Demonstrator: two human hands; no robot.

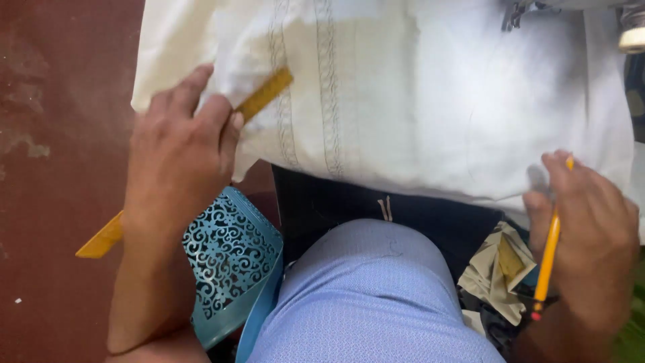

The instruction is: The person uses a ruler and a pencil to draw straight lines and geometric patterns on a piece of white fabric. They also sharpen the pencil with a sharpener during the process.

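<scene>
A cream-white cloth (416, 101) with two stitched decorative bands lies spread across the top of the view. My left hand (178, 154) grips a yellow ruler (265, 94) and presses it against the cloth's left edge; the ruler's other end sticks out below my wrist. My right hand (588, 235) holds a yellow pencil (549, 245) with a red end, its tip up at the cloth's lower right edge.
A teal plastic stool (232, 259) with a cut-out pattern stands by my left leg, on a dark red floor (60, 134). My light blue clothing (366, 296) fills the bottom centre. Crumpled beige fabric scraps (494, 279) lie at the lower right. A sewing machine part (631, 30) shows at top right.
</scene>
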